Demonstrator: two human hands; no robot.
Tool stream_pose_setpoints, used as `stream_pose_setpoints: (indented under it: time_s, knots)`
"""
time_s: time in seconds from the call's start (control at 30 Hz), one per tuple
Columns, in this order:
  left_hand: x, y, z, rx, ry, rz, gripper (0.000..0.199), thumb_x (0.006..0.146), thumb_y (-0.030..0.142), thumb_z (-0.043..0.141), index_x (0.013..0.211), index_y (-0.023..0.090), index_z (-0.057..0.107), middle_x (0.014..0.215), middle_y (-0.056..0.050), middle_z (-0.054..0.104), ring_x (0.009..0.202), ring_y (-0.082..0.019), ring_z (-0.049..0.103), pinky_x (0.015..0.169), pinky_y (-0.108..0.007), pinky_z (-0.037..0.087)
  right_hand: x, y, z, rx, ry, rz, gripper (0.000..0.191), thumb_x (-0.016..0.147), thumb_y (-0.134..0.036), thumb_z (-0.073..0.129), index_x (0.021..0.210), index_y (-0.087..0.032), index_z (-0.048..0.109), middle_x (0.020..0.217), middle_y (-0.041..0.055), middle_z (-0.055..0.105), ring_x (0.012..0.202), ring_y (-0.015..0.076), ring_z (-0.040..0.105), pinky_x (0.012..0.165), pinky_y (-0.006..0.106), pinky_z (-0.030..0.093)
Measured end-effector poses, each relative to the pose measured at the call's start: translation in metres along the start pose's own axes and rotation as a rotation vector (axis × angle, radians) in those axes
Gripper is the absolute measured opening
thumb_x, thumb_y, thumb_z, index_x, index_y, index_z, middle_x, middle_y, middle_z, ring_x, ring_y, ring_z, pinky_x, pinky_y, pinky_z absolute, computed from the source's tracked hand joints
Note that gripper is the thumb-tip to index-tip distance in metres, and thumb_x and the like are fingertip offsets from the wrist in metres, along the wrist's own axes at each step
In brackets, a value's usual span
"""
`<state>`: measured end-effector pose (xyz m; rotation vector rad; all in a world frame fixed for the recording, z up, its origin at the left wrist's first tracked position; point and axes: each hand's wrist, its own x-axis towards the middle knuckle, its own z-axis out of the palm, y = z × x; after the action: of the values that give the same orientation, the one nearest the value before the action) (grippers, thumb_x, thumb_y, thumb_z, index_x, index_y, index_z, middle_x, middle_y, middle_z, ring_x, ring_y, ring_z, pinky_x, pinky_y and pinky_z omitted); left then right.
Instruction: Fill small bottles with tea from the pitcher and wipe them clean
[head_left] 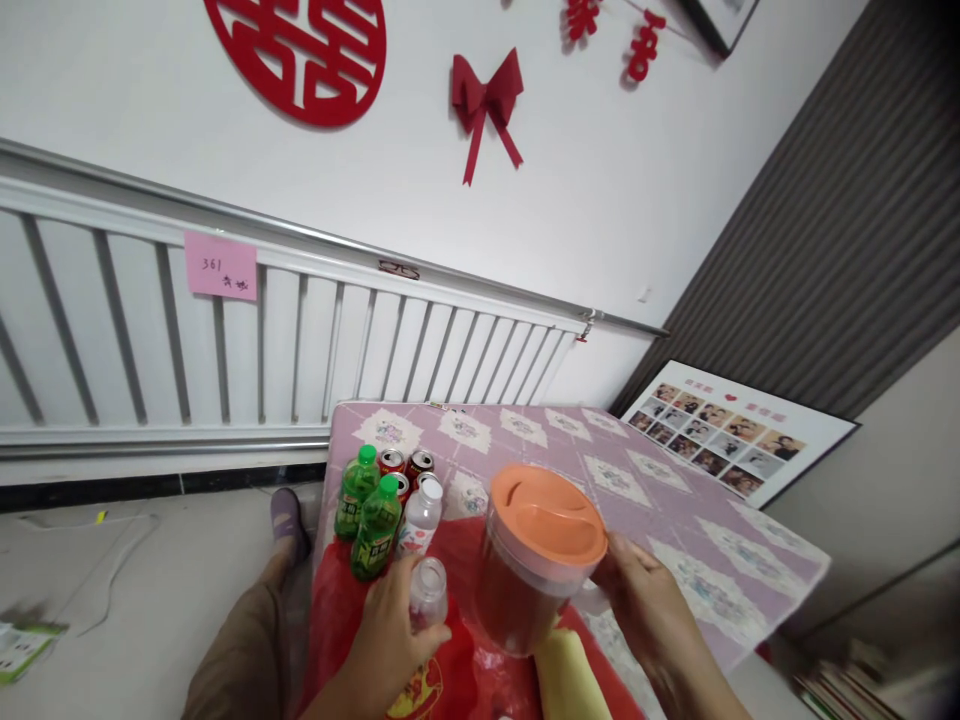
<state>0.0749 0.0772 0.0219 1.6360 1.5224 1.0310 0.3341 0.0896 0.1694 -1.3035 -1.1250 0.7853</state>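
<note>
My right hand (649,600) grips the handle side of a clear plastic pitcher (517,590). An orange lid (551,515) covers the pitcher, and reddish-brown liquid shows inside. To its left, my left hand (394,625) is closed around a clear bottle (429,590) with an uncapped mouth. Pitcher and bottle stand apart, close to each other. Behind my left hand are a white-capped bottle (420,520), two green bottles (377,530) and several drink cans (391,462). Under the pitcher lies a yellow cloth-like item (570,675), partly hidden, on a red plastic sheet (465,540).
A purple patterned cloth (525,450) covers the table. Along the wall runs a white radiator (300,330) with a pink note (221,267). A framed photo board (742,430) leans at the right. My slippered foot (289,520) is on the floor at left.
</note>
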Motion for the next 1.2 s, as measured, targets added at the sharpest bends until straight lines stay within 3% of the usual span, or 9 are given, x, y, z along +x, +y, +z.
stream_pose_setpoints:
  time_s: [0.23,0.4,0.57,1.0,1.2]
  knots:
    - [0.0,-0.001,-0.001,0.003,0.019,0.01,0.078,0.06,0.022,0.072,0.133,0.017,0.046,0.139,-0.012,0.056,0.129,-0.028,0.051,0.11,-0.039,0.036,-0.022,-0.012,-0.005,0.059,-0.158,0.229,0.04,0.064,-0.059,0.079,0.062,-0.02,0.069,0.055,-0.0007,0.062,0.05,0.014,0.05,0.05,0.025,0.043]
    - [0.001,-0.001,-0.003,0.015,0.022,0.025,0.077,0.059,0.022,0.072,0.131,0.019,0.047,0.137,-0.012,0.059,0.127,-0.03,0.053,0.109,-0.042,0.036,-0.029,-0.013,-0.007,-0.054,-0.142,0.218,0.036,0.064,-0.057,0.077,0.063,-0.021,0.072,0.06,0.0022,0.067,0.055,0.0182,0.056,0.055,0.028,0.047]
    - [0.0,0.0,-0.003,0.024,0.04,0.054,0.076,0.059,0.02,0.071,0.132,0.019,0.046,0.135,-0.011,0.06,0.126,-0.03,0.054,0.109,-0.044,0.037,-0.034,-0.019,-0.002,-0.099,-0.12,0.213,0.034,0.061,-0.055,0.077,0.054,-0.022,0.069,0.05,0.002,0.06,0.05,0.0196,0.053,0.055,0.033,0.051]
    - [0.0,0.003,-0.004,0.026,0.056,0.089,0.072,0.059,0.022,0.071,0.128,0.019,0.048,0.13,-0.012,0.062,0.122,-0.031,0.056,0.106,-0.047,0.038,-0.033,-0.011,0.002,-0.111,-0.178,0.273,0.039,0.061,-0.06,0.078,0.064,-0.021,0.073,0.066,0.0037,0.066,0.066,0.0214,0.059,0.069,0.033,0.055]
    - [0.0,0.005,-0.006,0.024,0.04,0.083,0.07,0.059,0.021,0.072,0.125,0.017,0.05,0.13,-0.013,0.062,0.122,-0.031,0.056,0.106,-0.048,0.037,-0.032,-0.021,0.012,-0.194,-0.158,0.242,0.039,0.058,-0.059,0.076,0.052,-0.022,0.066,0.053,0.0024,0.06,0.058,0.021,0.056,0.06,0.034,0.054]
